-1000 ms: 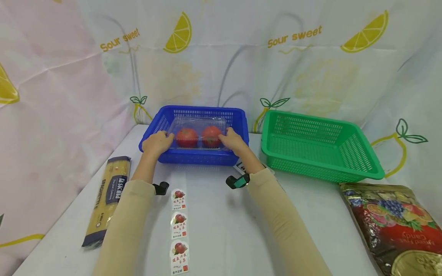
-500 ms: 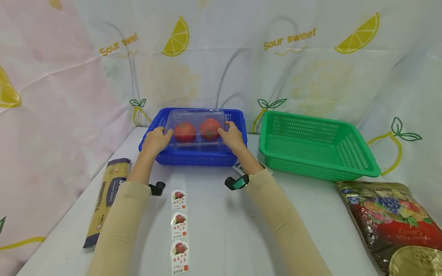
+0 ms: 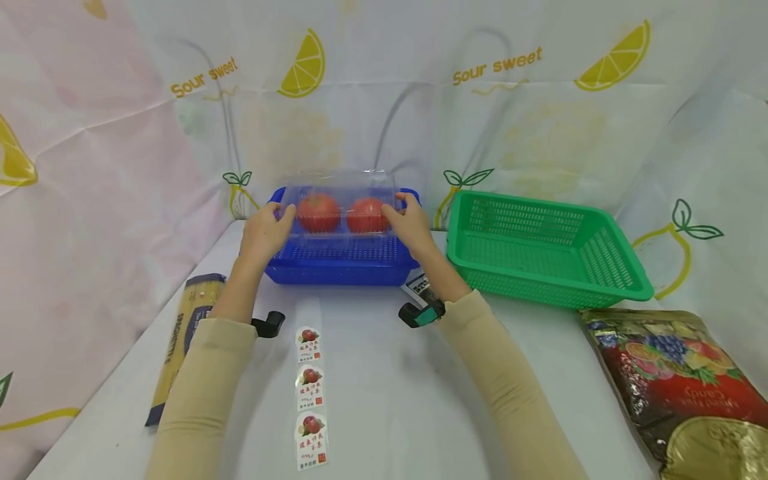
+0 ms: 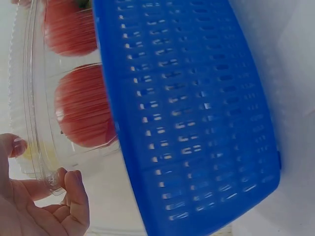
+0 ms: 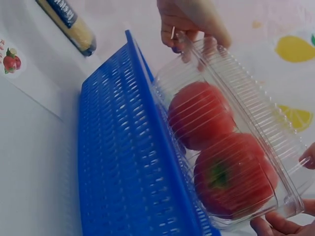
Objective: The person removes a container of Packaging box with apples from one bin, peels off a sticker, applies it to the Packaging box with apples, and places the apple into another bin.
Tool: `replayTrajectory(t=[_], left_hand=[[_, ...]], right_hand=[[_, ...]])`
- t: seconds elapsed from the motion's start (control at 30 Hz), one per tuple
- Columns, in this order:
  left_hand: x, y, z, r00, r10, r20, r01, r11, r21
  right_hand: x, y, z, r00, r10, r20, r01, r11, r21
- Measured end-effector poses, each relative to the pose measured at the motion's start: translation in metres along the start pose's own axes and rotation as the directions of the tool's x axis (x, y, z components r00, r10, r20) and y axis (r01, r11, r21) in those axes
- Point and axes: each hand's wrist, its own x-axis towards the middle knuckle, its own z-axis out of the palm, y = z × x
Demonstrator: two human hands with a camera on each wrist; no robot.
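Observation:
A clear plastic clamshell box (image 3: 342,230) with two red, round, apple-like fruits (image 5: 236,174) inside hangs over the blue basket (image 3: 342,275). My left hand (image 3: 264,233) pinches its left end, thumb on one side and curled fingers on the other, as the left wrist view also shows. At the opposite end my right hand (image 3: 413,227) grips the box's edge; in the right wrist view only its fingertips (image 5: 278,223) appear. The box is tilted, its near side lower, and part of the basket's back rim is seen through it.
A green basket (image 3: 540,287) stands right of the blue one, with a candy bag (image 3: 684,380) before it. Spaghetti (image 3: 183,340) lies at left. A strip of apple stickers (image 3: 310,387) runs along the table. A black-and-white printed item (image 3: 418,287) is partly hidden by my right arm.
Both hands have lifted the clear box with the fruits up from inside the blue basket to above it. My grip at both ends stays the same.

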Motion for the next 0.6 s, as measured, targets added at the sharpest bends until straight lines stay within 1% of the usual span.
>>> replayTrajectory(t=[0.17,0.27,0.5,0.6], left_hand=[[-0.011,0.01,-0.007,1.0,0.016,0.016,-0.015,0.999,-0.036],[-0.019,0.015,-0.007,0.999,0.036,0.006,-0.035,0.998,-0.051],[-0.037,0.024,-0.003,0.99,0.124,-0.061,-0.125,0.992,-0.014],[-0.049,0.027,-0.002,0.988,0.142,-0.067,-0.142,0.99,0.003]], right_hand=[[-0.006,-0.003,-0.009,1.0,-0.012,-0.01,0.012,1.0,0.023],[-0.011,-0.003,-0.015,1.0,-0.02,-0.019,0.021,0.999,0.026],[-0.028,-0.008,-0.033,1.0,-0.01,-0.012,0.011,0.999,0.038],[-0.037,-0.009,-0.039,1.0,-0.013,-0.002,0.013,0.999,0.04]])
